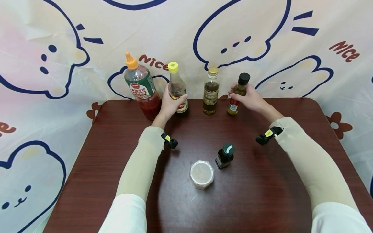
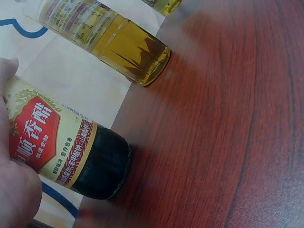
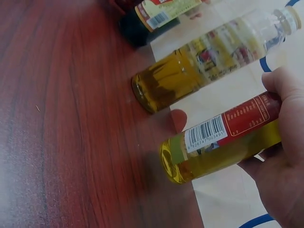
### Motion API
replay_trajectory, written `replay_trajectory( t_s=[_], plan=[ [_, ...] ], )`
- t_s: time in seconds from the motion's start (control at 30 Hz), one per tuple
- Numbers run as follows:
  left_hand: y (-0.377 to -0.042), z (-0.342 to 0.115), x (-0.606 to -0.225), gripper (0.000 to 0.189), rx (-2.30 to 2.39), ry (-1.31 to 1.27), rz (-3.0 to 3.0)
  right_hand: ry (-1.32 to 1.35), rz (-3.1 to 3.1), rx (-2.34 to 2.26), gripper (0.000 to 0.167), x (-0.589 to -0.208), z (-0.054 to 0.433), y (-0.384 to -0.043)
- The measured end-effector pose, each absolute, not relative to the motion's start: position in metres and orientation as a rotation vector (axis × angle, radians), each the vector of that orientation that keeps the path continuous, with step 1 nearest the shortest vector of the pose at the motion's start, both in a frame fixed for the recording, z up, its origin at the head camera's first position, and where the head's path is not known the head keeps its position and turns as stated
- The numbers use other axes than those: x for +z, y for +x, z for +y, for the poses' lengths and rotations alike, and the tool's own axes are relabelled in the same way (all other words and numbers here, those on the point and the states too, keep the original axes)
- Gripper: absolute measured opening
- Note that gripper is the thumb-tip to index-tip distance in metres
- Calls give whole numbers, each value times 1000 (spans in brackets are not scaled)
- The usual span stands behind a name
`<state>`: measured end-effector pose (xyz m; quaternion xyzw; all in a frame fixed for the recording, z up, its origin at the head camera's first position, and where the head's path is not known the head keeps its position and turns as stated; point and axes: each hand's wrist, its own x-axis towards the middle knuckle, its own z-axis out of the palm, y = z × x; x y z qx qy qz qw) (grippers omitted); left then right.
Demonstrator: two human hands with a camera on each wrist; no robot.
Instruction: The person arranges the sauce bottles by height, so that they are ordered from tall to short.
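Observation:
At the back of the table, my left hand [image 1: 170,103] grips a bottle of dark vinegar [image 1: 178,85] with a yellow cap; its red and cream label [image 2: 40,133] shows in the left wrist view. My right hand [image 1: 250,97] holds a small oil bottle [image 1: 234,105] with a black cap, thumb and fingers around its upper body. In the right wrist view, the yellow-green oil and a barcode on the red label [image 3: 228,126] are visible. Between the hands stands a taller, gold-capped oil bottle [image 1: 210,94], which neither hand touches.
A large sauce squeeze bottle [image 1: 142,87] with an orange nozzle stands left of my left hand. Nearer me are a small dark bottle [image 1: 225,157] with a green cap and a pale-lidded jar [image 1: 201,174]. A printed cloth [image 1: 163,29] hangs behind the brown table [image 1: 247,194].

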<state>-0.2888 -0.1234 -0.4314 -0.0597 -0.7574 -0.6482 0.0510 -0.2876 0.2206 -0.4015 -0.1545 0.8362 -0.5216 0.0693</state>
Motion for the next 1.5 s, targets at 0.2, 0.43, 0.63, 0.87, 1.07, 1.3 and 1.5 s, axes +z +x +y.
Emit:
replay_trajectory(
  t_s=[0.2,0.43,0.63,0.87,1.07,1.3,1.5],
  plan=[
    [-290,-124,-431,83,-1963,-179,-2312,-430,2512,-1564,26,-395,217,-285],
    [-290,-124,-432,83,-1967,-170,-2326,-447,2500,-1578,23,-381,212,-275],
    [-290,-124,-431,85,-1983,-150,-2334,-416,2492,-1624,23,-394,214,-284],
    [-288,-123,-429,86,-1990,-137,-2339,-416,2490,-1624,26,-414,220,-301],
    [-289,-123,-431,85,-1987,-135,-2335,-402,2501,-1592,29,-416,223,-301],
    [-289,-123,-433,84,-1975,-139,-2333,-404,2501,-1576,31,-417,225,-302],
    [-288,-123,-433,85,-1986,-138,-2326,-396,2492,-1564,41,-416,227,-300]
  ],
)
